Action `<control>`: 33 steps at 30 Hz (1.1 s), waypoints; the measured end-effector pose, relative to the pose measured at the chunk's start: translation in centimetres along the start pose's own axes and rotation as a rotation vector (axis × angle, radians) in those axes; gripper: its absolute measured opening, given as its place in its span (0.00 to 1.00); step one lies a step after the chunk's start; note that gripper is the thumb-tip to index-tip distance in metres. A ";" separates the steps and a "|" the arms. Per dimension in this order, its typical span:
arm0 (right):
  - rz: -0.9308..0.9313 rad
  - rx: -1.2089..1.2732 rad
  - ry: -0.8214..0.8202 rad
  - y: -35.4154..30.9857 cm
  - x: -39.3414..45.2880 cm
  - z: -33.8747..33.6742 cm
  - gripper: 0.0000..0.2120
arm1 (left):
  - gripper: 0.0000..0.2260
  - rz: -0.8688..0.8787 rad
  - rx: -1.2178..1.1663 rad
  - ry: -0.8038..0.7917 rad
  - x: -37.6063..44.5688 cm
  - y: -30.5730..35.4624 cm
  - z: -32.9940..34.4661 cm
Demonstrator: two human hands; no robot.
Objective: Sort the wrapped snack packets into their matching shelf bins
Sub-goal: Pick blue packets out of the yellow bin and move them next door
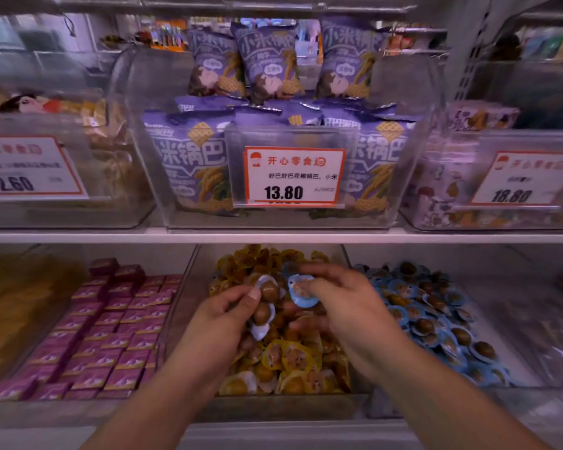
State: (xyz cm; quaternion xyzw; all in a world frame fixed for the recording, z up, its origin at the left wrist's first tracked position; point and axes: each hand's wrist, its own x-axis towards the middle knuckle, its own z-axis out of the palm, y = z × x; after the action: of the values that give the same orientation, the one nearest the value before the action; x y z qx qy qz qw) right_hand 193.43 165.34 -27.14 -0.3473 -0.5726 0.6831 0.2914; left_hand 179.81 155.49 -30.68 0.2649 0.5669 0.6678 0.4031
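Both my hands are over the middle bin (189,306) of the lower shelf, which is full of yellow-wrapped round snack packets (290,355). My left hand (221,316) grips a small bunch of white-edged packets (265,306) with brown snacks inside. My right hand (342,303) pinches a blue-edged packet (301,289) just above the yellow pile. The bin to the right (488,323) holds many blue-wrapped packets (433,316) of the same shape.
The lower left bin holds pink and purple boxed snacks (111,332). On the shelf above stand clear bins of purple snack bags (270,69), with price tags (293,175) on their fronts. The white shelf edge (273,238) runs just above my hands.
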 end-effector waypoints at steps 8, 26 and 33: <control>0.271 0.397 -0.007 1.0 -0.5 0.5 0.06 | 0.08 0.352 0.276 0.118 0.6 -0.3 1.8; 0.126 0.357 -0.074 -0.5 -2.0 -3.1 0.14 | 0.37 0.760 1.016 -0.181 -1.6 -1.9 6.0; -0.037 -0.077 0.235 -3.2 -0.7 -13.0 0.06 | 0.24 0.690 0.931 -0.174 -0.4 -2.5 5.7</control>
State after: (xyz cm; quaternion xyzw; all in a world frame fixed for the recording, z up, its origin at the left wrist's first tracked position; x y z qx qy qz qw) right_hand 204.33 172.83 -25.18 -0.4253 -0.5666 0.6096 0.3556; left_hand 185.27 158.34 -31.88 0.6373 0.6463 0.4169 0.0485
